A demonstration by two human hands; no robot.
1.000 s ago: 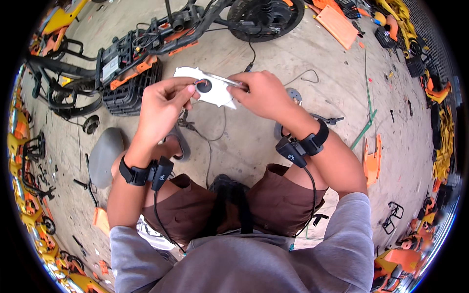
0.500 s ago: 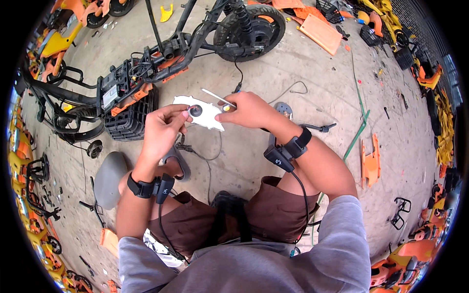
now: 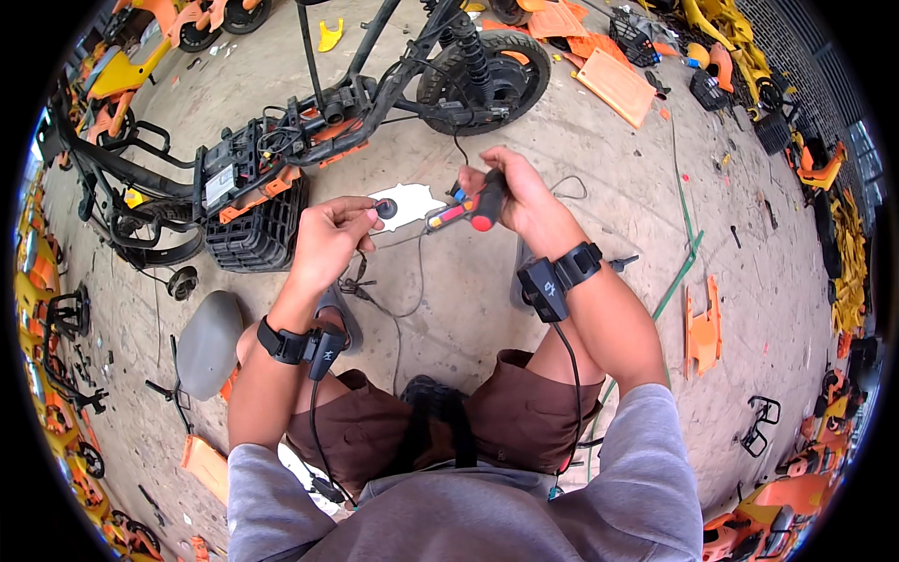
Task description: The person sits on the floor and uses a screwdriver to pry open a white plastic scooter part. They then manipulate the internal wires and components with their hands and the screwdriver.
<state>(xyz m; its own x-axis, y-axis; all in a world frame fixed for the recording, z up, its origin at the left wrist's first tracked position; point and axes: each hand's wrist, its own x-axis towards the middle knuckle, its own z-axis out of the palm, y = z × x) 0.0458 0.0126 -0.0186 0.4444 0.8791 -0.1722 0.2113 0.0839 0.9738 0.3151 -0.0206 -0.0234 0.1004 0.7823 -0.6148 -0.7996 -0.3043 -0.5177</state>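
Observation:
A flat white plate (image 3: 412,208) with small projections round its outline and a round black part (image 3: 385,208) near one end is in front of me, above the floor. My left hand (image 3: 330,232) pinches its left end between thumb and fingers, beside the black part. At the plate's right end, my right hand (image 3: 515,192) is closed round a tool with a black and red handle (image 3: 488,199). Its yellow and dark section points left toward the plate; the tip is too blurred to make out.
A stripped black scooter frame (image 3: 309,140) with a rear wheel (image 3: 524,84) lies ahead of me. Thin cables (image 3: 398,314) run over the floor below my hands. A grey seat (image 3: 211,342) sits at left; an orange panel (image 3: 702,328) and green strip (image 3: 676,276) lie at right.
The right hand has moved off the plate's edge, up and right, and turned, bringing the black and red handle into sight. The left hand and plate have shifted slightly right.

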